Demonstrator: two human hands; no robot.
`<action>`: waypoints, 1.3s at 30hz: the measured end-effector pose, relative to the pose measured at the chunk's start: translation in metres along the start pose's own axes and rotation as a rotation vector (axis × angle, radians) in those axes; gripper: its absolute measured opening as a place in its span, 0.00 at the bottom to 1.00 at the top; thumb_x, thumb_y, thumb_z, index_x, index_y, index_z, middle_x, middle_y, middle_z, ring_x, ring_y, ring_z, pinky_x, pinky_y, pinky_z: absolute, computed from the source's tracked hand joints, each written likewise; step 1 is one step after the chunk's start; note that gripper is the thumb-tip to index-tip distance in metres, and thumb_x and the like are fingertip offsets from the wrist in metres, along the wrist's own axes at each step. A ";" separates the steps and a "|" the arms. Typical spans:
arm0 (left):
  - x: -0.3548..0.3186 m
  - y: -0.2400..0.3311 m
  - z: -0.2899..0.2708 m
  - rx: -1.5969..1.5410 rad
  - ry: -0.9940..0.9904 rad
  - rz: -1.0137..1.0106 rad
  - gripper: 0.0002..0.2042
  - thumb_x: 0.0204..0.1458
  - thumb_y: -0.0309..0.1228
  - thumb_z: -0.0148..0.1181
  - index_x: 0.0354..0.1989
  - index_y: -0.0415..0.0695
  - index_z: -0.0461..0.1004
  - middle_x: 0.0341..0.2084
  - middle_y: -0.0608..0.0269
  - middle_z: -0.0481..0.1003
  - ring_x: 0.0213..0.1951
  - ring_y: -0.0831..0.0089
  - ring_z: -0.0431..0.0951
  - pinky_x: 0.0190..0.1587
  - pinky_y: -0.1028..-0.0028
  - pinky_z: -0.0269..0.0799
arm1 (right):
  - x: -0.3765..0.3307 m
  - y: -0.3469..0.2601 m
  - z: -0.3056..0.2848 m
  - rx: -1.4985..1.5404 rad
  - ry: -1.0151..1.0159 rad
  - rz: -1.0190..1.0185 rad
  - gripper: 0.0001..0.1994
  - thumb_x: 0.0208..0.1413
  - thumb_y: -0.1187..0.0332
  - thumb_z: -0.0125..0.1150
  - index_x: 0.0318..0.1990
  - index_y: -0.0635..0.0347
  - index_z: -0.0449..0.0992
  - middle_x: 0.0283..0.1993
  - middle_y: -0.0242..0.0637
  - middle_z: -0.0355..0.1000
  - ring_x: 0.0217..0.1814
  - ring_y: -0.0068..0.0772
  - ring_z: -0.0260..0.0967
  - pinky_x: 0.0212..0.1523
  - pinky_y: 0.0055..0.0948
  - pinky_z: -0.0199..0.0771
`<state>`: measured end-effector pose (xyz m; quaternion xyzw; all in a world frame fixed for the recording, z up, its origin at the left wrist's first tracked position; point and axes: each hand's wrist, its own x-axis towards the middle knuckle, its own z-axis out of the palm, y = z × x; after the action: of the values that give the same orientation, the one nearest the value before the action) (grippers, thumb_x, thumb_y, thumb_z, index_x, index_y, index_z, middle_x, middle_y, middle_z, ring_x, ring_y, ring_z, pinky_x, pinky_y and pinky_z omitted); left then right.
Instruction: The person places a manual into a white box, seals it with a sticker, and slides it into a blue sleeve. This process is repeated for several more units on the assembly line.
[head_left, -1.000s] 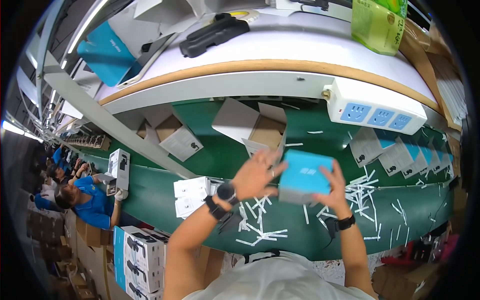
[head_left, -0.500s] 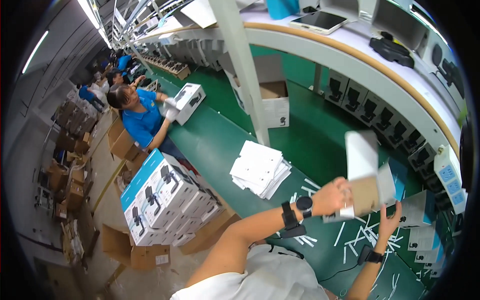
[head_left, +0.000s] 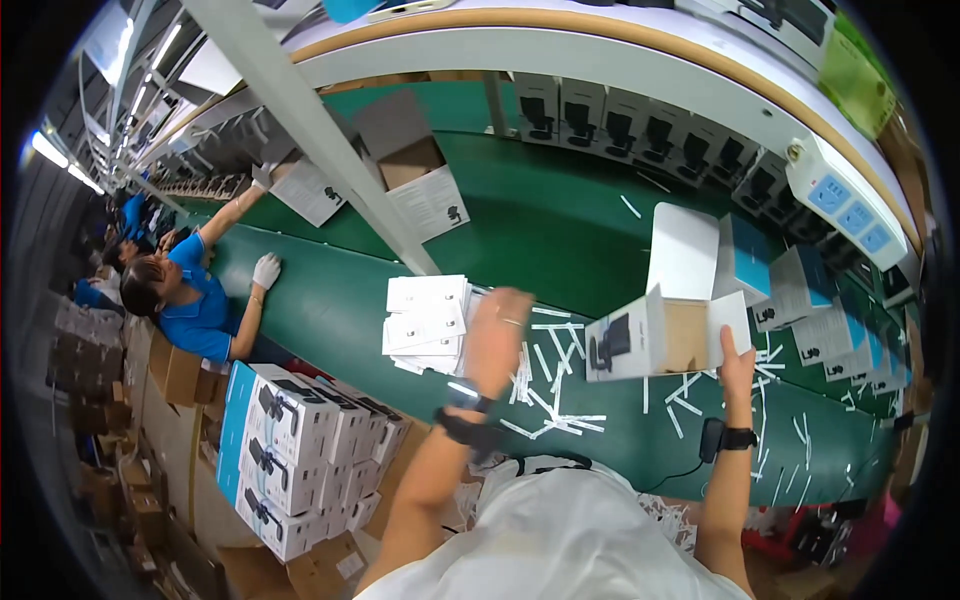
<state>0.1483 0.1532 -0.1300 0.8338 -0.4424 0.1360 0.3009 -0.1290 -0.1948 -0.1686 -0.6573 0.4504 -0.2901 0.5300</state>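
In my right hand is an open white product box, held by its right side flap. The box lies on its side, its brown inner face showing and its white lid raised at the far side. A dark device is printed on its left face. My left hand, smeared by motion, is over the right edge of a stack of white printed leaflets. Its fingers are too blurred to read. Thin white paper strips lie scattered on the green bench between and around my hands.
White-and-blue boxes stand along the right, and more line up under the shelf. A slanted post rises beyond the leaflets. Stacked boxes stand at the left. A co-worker in blue reaches across the bench toward another box.
My left hand has left the box and moved left to the leaflets. The box is lower and turned. The view has swung right. The co-worker's arm now stretches across the bench.
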 end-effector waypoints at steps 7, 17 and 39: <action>-0.110 -0.176 0.003 0.417 -0.460 -0.326 0.38 0.44 0.22 0.57 0.70 0.38 0.58 0.65 0.32 0.60 0.67 0.38 0.60 0.70 0.53 0.56 | -0.094 -0.037 0.074 0.193 -0.063 0.135 0.17 0.60 0.57 0.66 0.45 0.63 0.79 0.29 0.30 0.75 0.25 0.19 0.68 0.23 0.25 0.67; -0.101 -0.149 -0.021 0.358 -0.510 -0.204 0.34 0.43 0.21 0.57 0.66 0.41 0.65 0.58 0.38 0.67 0.58 0.41 0.68 0.63 0.53 0.65 | -0.126 0.010 0.032 0.134 -0.258 0.124 0.23 0.63 0.63 0.62 0.62 0.61 0.68 0.43 0.32 0.74 0.32 0.17 0.65 0.32 0.21 0.70; -0.080 -0.149 0.025 0.315 -0.158 -0.175 0.09 0.49 0.25 0.60 0.39 0.44 0.82 0.25 0.52 0.72 0.33 0.52 0.74 0.32 0.54 0.67 | -0.198 0.096 0.046 -0.123 -0.751 0.209 0.19 0.67 0.61 0.46 0.59 0.57 0.73 0.42 0.36 0.80 0.45 0.32 0.75 0.47 0.33 0.74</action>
<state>0.2233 0.2538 -0.2458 0.9140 -0.3637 0.1109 0.1415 -0.2013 0.0002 -0.2542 -0.6987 0.3062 0.0536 0.6443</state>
